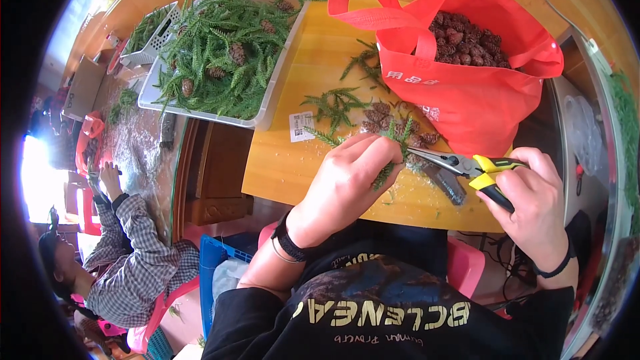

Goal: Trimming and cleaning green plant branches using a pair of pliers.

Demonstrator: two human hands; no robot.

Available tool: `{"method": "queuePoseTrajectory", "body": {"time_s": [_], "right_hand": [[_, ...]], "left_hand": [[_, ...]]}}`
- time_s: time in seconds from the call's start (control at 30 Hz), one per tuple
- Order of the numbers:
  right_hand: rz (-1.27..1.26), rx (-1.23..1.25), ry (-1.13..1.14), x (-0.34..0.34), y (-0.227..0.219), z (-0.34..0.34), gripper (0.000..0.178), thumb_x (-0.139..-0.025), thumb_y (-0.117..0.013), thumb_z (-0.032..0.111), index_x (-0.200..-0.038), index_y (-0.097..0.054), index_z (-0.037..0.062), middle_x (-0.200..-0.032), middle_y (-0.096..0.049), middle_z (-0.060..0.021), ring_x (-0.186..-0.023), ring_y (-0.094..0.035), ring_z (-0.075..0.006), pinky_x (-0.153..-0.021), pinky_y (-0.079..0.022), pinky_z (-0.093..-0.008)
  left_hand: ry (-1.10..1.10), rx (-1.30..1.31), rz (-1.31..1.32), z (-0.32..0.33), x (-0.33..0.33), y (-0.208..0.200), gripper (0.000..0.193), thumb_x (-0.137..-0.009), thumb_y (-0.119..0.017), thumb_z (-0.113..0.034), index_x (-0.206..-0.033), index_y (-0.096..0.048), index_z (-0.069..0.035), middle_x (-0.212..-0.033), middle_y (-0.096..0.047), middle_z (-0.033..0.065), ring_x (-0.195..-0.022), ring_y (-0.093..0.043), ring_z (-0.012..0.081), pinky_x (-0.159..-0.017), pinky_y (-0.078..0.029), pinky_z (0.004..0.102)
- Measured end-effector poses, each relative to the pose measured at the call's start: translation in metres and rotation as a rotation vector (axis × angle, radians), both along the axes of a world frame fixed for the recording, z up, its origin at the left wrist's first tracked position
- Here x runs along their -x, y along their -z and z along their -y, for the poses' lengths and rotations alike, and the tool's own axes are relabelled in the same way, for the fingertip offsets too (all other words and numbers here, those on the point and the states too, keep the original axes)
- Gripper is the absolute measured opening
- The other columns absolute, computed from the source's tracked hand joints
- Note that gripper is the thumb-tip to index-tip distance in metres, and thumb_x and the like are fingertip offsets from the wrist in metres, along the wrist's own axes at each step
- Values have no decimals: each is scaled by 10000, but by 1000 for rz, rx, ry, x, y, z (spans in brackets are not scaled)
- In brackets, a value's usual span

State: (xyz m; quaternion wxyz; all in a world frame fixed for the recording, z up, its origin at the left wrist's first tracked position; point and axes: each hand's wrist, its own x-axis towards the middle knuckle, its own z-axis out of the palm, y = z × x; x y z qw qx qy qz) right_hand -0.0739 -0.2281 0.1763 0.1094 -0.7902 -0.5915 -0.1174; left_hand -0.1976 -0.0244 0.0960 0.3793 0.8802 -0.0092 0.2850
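Note:
My left hand (pixel 350 172) is closed around a green artificial pine sprig (pixel 400 135), whose needles stick out above and below the fingers. From the right, my right hand (pixel 533 197) grips the yellow and black handles of long-nose pliers (pixel 460 163). The pliers' jaw tips reach the sprig right beside my left fingers; whether they pinch anything there is hidden. Just beyond my hands, several loose pine cones (pixel 379 117) lie on the yellow table (pixel 287 168). More loose sprigs (pixel 335 103) rest next to them. A dark block-like piece (pixel 445 185) lies under the pliers.
A white bin (pixel 267 110) heaped with green sprigs and cones stands at the back left. A red bag (pixel 480 103) full of pine cones (pixel 467 39) stands at the back right. A white label (pixel 301 127) lies on the table. At far left, a person in a checked shirt (pixel 143 260) works at another table.

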Motion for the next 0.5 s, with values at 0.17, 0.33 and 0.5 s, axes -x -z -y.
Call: {"method": "queuePoseTrajectory", "body": {"time_s": [0.17, 0.33, 0.5], "right_hand": [[-269, -49, -31, -4, -3, 3, 258, -570, -763, 111, -719, -575, 16, -690, -580, -97, -898, -554, -297, -728, -445, -374], [-449, -86, -14, -11, 4, 9, 253, -575, -756, 84, -736, -586, -10, -709, -584, -114, -899, -565, -332, -727, -457, -382], [-573, -97, 3, -12, 12, 11, 250, -586, -754, 85, -738, -583, -15, -704, -579, -116, -854, -576, -336, -689, -463, -378]], "left_hand": [[91, 387, -57, -2, 6, 1, 254, -691, -726, -10, -825, -513, -39, -835, -616, 74, -775, -606, 158, -693, -482, 262], [271, 658, -39, -7, 4, 7, 315, -700, -737, -47, -878, -477, -36, -893, -599, 108, -862, -570, 149, -770, -454, 271], [346, 733, -28, -8, 6, 4, 260, -746, -711, -71, -891, -498, -30, -909, -597, 74, -861, -573, 121, -759, -456, 254]]}}
